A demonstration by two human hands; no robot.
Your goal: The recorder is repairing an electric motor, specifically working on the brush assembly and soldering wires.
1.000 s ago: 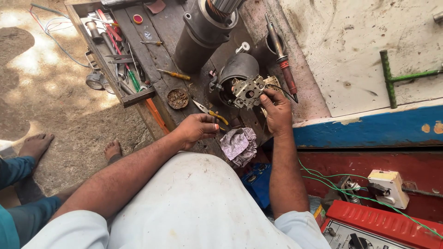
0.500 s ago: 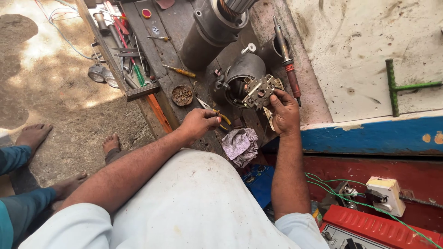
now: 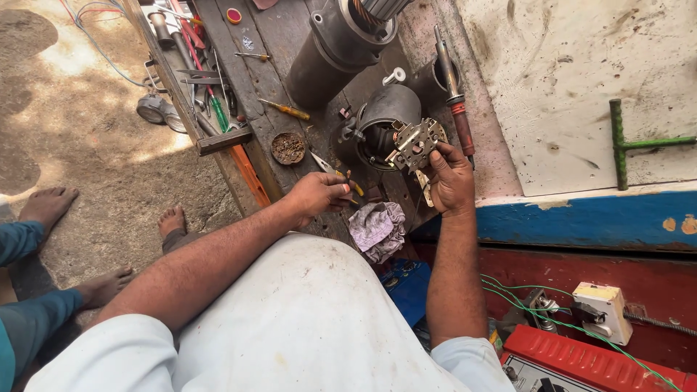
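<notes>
Both hands (image 3: pixel 319 194) unmoved, metal plate (image 3: pixel 414 147) lifted higher.

A big dark metal cylinder (image 3: pixel 330 54) lay on the wooden counter (image 3: pixel 261 36). A small yellow screwdriver (image 3: pixel 287 109) lay near it, and a round rusty dish (image 3: pixel 288 147) sat just below that. A crumpled rag (image 3: pixel 377 229) hung at the counter's edge. Many tools (image 3: pixel 192 69) were piled at the far left end. A green T-shaped bar (image 3: pixel 628 145) rested on the dirty white board (image 3: pixel 566 87). A red box (image 3: pixel 581 359) and a white plug (image 3: pixel 600 308) with green wires (image 3: pixel 530 305) sat low on the right. Someone's bare feet (image 3: pixel 47 207) stood on the sandy ground (image 3: pixel 87 145).
</notes>
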